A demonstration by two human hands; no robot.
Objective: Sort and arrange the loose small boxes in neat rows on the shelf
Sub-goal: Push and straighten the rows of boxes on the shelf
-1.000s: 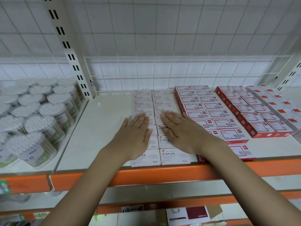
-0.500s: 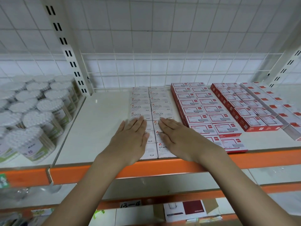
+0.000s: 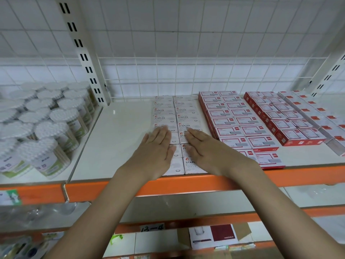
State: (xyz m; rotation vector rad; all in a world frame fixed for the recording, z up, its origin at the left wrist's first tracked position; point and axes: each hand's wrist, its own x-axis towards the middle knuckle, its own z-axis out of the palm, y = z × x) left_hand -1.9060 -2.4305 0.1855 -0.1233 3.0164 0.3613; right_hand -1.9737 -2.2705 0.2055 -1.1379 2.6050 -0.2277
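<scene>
- Head view: two columns of white staple boxes are seen running from the wire back panel at 12 o'clock to the orange front lip of the shelf at 6 o'clock
- Left hand is laid flat, fingers straight and together, on the left column; nothing is gripped
- Right hand is laid flat in the same way on the right column, with nothing held, its wrist crossing toward 4 o'clock
- Nearest white boxes are judged to sit right at the lip; if the palms are drawn back toward 6 o'clock under pressure, those boxes could be dragged over the edge
- Uneven pressure from the two palms could let one column slip against the other, so that the seam between them is opened or the rows are skewed
- Red boxes are stacked just beside the white ones at 3 o'clock; the front red box near the right forearm could be knocked askew if that arm is swung outward
- Cotton swab jars at 9 o'clock stand well apart and are judged to be at little risk
</scene>
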